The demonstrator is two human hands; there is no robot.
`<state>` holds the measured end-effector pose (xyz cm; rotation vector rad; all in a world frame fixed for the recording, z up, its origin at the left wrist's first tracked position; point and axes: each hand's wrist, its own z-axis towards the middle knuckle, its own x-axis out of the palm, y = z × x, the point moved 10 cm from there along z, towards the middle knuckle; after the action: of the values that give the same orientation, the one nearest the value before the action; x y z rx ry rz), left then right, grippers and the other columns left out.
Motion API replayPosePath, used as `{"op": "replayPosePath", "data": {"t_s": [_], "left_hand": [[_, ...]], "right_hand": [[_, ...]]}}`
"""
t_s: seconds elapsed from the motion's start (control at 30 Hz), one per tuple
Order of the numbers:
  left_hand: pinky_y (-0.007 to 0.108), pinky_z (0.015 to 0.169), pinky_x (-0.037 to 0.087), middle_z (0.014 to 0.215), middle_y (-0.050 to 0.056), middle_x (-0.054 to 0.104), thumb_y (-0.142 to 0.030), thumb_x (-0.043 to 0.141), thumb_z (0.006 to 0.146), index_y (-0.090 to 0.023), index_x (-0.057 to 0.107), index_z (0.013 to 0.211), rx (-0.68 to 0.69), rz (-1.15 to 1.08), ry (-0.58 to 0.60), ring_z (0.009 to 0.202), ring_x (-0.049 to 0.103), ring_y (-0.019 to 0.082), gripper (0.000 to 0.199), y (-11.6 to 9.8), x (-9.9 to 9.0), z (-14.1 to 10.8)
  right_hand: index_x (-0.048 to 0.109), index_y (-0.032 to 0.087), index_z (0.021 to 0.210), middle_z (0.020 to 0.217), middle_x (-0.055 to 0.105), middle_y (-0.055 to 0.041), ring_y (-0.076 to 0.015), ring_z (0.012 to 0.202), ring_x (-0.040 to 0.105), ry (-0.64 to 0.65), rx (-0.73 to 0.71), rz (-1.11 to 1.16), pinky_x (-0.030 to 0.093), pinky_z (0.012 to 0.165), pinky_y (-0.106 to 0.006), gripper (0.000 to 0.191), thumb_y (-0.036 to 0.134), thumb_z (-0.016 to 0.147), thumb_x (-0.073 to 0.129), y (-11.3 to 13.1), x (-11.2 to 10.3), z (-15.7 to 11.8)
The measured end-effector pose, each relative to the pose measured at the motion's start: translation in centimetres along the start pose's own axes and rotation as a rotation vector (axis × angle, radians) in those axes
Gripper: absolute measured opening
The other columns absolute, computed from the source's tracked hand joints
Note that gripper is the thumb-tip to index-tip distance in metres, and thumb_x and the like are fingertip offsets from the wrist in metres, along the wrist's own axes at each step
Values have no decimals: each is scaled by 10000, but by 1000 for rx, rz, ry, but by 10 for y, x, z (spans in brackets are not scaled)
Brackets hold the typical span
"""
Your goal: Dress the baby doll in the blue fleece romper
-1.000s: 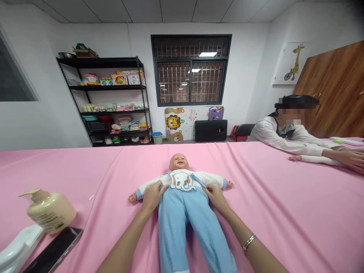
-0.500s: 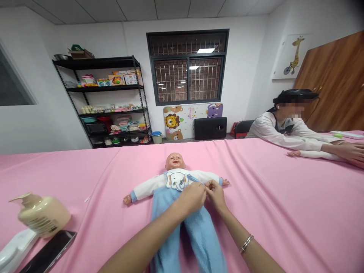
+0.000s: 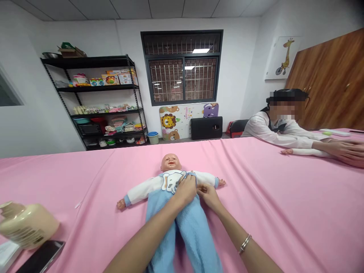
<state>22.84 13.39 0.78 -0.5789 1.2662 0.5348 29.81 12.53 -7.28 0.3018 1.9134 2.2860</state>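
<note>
Directly under both hands' fingers (image 3: 190,181): doll (image 3: 170,178).

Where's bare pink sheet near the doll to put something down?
Bare sheet between the doll and the pump bottle, and between the doll and the other person's sleeves. Crowded at the doll's chest, where the left hand and right hand meet.
</note>
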Motion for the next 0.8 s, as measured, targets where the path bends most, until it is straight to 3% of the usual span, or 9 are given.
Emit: {"op": "replayPosePath", "data": {"t_s": [0.2,0.47,0.53,0.67,0.73,0.8], "left_hand": [[330,801,404,949,97,573,-75,324,803,-151,504,889,-37,-171,-71,892,524,206,213,11,-8,-5],[332,806,400,942,86,574,-102,356,804,-158,510,914,-5,-168,-123,901,527,211,197,5,-11,-11],[344,824,397,950,93,577,-106,354,809,-152,514,961,-6,-152,-133,913,532,219,226,5,-11,-12],[369,812,410,992,122,579,-129,346,827,-126,518,1033,-73,-117,-153,900,545,245,269,8,-13,-14],[382,803,419,1002,131,582,-139,338,836,-113,520,1056,-97,-110,-151,892,549,257,287,10,-13,-15],[387,819,418,1016,135,584,-128,332,838,-104,511,1103,-89,-119,-150,908,549,258,321,9,-14,-15]], "right_hand": [[588,125,780,694,615,-35,-134,577,520,140,18,-3,383,502,-231,301,363,606,651,5,13,-5],[419,174,575,512,460,29,-97,486,405,86,-68,-232,309,478,-222,221,316,656,568,12,9,-6],[403,182,551,494,443,26,-103,484,395,-55,-108,-361,307,479,-230,193,286,654,528,17,-9,-4],[424,193,550,512,489,-8,-154,543,467,-461,-109,-606,384,587,-285,199,320,699,460,27,-70,-10],[516,183,650,669,580,-53,-209,706,529,-542,-133,-756,404,711,-337,196,351,726,448,32,-89,-12],[582,166,888,983,595,-110,-278,953,506,-576,-169,-930,378,831,-397,289,374,710,489,35,-100,-13]]}}
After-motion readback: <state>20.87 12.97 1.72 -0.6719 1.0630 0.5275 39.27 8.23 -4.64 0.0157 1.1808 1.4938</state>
